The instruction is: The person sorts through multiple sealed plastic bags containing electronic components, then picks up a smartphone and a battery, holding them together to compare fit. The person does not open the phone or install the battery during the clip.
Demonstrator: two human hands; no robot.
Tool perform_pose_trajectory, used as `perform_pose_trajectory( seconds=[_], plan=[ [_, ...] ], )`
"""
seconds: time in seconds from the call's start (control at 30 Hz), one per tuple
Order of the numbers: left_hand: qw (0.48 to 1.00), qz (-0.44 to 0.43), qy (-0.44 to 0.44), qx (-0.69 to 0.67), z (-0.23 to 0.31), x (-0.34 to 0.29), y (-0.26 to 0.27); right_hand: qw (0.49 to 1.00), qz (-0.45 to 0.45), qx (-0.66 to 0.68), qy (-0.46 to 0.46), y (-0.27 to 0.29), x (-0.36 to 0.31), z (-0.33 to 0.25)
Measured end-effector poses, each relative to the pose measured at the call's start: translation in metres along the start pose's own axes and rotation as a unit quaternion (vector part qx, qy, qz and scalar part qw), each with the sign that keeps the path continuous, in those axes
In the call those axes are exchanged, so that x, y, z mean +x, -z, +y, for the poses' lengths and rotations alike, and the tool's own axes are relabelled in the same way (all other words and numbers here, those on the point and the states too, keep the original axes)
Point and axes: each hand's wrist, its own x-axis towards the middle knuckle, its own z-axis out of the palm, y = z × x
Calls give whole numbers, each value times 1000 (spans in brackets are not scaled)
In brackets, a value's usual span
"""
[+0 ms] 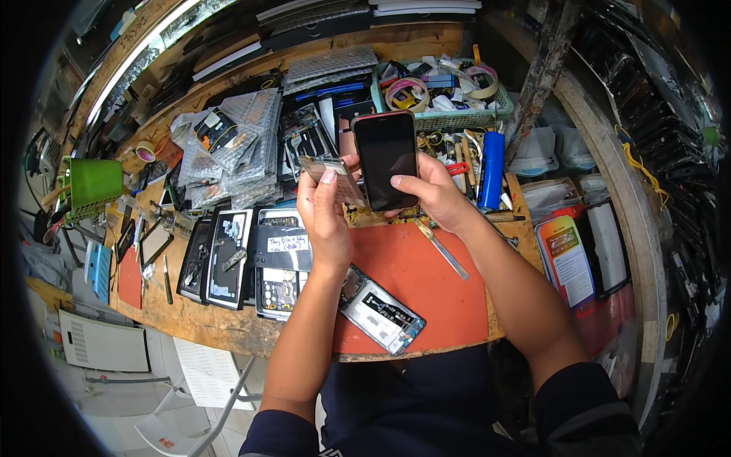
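My right hand (435, 192) is closed round a smartphone (385, 161) with a dark screen and a reddish edge, its thumb on the glass. Close on its left, my left hand (325, 206) grips a thin, flat greyish-brown piece (346, 185) under its thumb; its exact kind I cannot make out. Both are held up above an orange-red work mat (442, 305). On the mat, near my left forearm, lies an opened phone (381, 312) with its inside showing. A slim metal blade tool (444, 250) rests on the mat below my right hand.
Opened phone bodies (228, 255) line the bench left of the mat. Bubble-wrap packets (228, 152) are stacked behind them. A green basket (499, 107) of tape rolls and parts stands at the back, near a blue cylinder (493, 171). A folding chair (205, 373) is at lower left.
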Motion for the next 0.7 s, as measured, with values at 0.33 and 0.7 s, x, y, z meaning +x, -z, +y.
perform_pose_trajectory(
  seconds=[0.33,0.7],
  plan=[
    [1000,-15,-13,-12,2,-1,0,999,30,16,8,-7,-1,-3],
    [1000,-8,-12,-10,2,0,0,999,17,28,9,-4,0,0]
  ],
)
